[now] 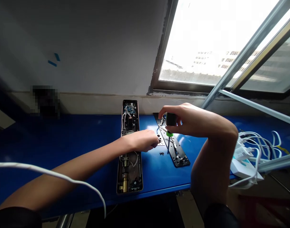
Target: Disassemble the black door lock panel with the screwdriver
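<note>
My right hand (180,118) is wrapped round a screwdriver (169,134) with a black and green handle, its shaft pointing down by the long black cover plate (180,156). Cables and small parts are fixed along that plate. My left hand (145,140) is closed, reaching across the middle of an opened smart lock body (130,186). Beside its fingertips lies a small light metal plate (161,143) with cut-outs; whether the fingers grip it is hidden. Several small black screws (161,153) lie on the blue table just below.
The blue table (88,133) runs along a wall. A power strip with white cables (246,167) sits at the right edge, near a metal frame bar (230,63) before the window. A white cable (71,180) hangs across my left forearm.
</note>
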Demonstrator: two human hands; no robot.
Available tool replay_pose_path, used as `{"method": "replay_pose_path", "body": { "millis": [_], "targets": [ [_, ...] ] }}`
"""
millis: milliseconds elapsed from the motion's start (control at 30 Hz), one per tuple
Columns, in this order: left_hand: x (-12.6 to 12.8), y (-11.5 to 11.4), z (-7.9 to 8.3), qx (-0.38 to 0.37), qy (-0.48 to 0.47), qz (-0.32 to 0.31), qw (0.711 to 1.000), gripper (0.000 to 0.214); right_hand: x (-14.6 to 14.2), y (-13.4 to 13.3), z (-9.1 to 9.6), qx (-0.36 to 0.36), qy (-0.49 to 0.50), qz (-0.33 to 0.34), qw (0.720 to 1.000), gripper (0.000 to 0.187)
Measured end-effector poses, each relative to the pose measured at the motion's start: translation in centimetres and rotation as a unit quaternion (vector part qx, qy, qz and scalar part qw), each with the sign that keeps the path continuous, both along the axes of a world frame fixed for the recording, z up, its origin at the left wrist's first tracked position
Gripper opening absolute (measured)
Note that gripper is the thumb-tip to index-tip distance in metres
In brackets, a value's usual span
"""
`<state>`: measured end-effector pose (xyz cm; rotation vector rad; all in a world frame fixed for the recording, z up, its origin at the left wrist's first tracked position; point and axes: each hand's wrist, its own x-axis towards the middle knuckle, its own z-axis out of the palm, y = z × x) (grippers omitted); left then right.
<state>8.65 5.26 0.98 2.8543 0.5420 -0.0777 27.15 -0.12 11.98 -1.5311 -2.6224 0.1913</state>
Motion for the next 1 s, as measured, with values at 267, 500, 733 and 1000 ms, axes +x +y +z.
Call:
{"method": "replay_pose_path", "body": {
  "millis": [267,500,733,1000],
  "targets": [
    [1.8,0.8,-2.3,-0.013,0.034,0.000,0.999,0.019,1.3,-0.6,0.0,0.003,0.016,0.005,1.000,0.033],
    [1.7,0.9,-3.0,0.001,0.032,0.000,0.999,0.018,1.4,-1.2,0.4,0.015,0.046,0.025,0.998,0.033],
    [2.6,1.1,-2.7,0.057,0.019,0.022,0.998,0.021,1.4,-1.3,0.4,0.031,0.045,0.023,0.998,0.033],
    [3.6,1.6,-2.8,0.083,0.016,0.032,0.996,0.017,1.8,-1.2,0.4,0.031,0.051,0.011,0.998,0.033]
  ]
}}
